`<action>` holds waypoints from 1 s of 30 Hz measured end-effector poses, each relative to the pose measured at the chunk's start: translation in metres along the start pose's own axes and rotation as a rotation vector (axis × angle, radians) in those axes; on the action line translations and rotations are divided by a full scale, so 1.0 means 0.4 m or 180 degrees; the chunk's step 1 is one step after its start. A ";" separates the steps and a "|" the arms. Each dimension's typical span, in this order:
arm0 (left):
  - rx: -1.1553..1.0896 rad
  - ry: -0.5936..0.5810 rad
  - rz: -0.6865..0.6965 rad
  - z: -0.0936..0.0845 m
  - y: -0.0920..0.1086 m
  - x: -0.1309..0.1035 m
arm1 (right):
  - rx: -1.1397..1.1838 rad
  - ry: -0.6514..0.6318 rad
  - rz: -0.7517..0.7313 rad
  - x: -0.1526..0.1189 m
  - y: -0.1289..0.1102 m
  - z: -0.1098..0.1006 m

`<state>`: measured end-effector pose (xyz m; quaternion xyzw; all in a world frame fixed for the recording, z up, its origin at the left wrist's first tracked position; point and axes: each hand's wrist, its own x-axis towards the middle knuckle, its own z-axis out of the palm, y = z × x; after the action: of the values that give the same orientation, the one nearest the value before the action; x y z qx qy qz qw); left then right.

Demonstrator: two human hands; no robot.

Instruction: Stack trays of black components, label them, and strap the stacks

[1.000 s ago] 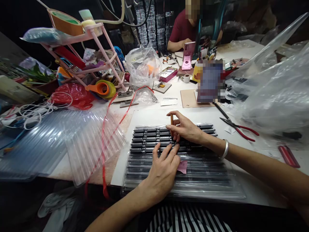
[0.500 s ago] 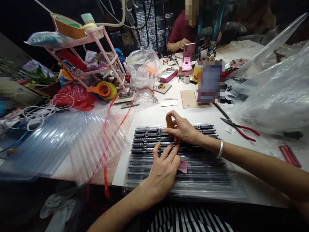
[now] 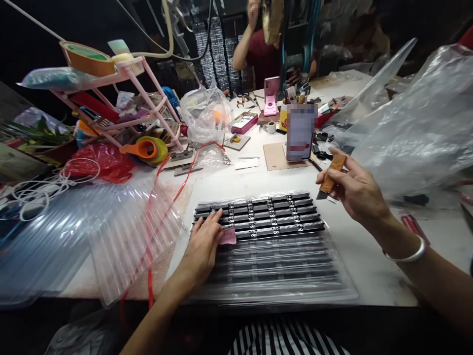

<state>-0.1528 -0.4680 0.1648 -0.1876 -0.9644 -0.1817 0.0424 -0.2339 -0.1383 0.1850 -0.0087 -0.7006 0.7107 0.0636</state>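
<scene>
Rows of black comb-like strips (image 3: 258,217) lie in a ribbed clear plastic tray (image 3: 281,293) at the table's front. My left hand (image 3: 207,236) rests on the left end of the rows with its fingers spread, beside a pink paper slip (image 3: 228,236). Raised off the table to the right of the tray, my right hand (image 3: 351,187) grips a small orange-brown tool (image 3: 333,172) with a dark blade-like tip pointing down to the left.
More clear ribbed trays (image 3: 129,236) and a red ribbon (image 3: 149,246) lie on the left. A pink rack (image 3: 148,93) stands behind them. A phone (image 3: 301,133) stands beyond the tray; plastic bags (image 3: 414,128) bulge at the right. Another person (image 3: 262,59) sits opposite.
My right hand has lifted off the strips and moved right with the orange-brown tool. My left hand has slid to the strips' left end. The person opposite has raised an arm.
</scene>
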 end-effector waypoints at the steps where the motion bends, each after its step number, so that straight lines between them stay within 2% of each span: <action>1: -0.0016 -0.0034 -0.0064 0.005 -0.008 0.003 | 0.0016 0.0042 0.0098 -0.002 0.014 -0.014; 5: -0.0121 -0.0110 -0.0105 0.011 -0.011 0.009 | -0.0012 -0.0092 0.0270 -0.010 0.045 -0.041; 11: -0.0139 0.0370 -0.0673 0.008 -0.046 0.019 | -0.0149 -0.0275 0.0255 -0.016 0.039 -0.051; 14: -0.0277 0.0288 -0.0855 0.015 -0.069 0.022 | -0.0199 -0.0282 0.0272 -0.016 0.037 -0.054; 18: -0.0371 0.0256 -0.0844 0.017 -0.075 0.022 | -0.0311 -0.0343 0.0278 -0.013 0.036 -0.055; 26: -0.0539 0.0243 -0.1091 -0.011 -0.074 0.020 | -0.0917 -0.0761 0.0389 -0.016 0.041 -0.060; 30: -0.0925 0.0563 -0.1274 -0.029 -0.081 0.016 | -0.1156 -0.0740 0.0472 -0.016 0.038 -0.061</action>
<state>-0.1709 -0.4981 0.1657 0.0195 -0.9386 -0.3388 0.0623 -0.2262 -0.1150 0.1691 0.0105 -0.8171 0.5718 -0.0727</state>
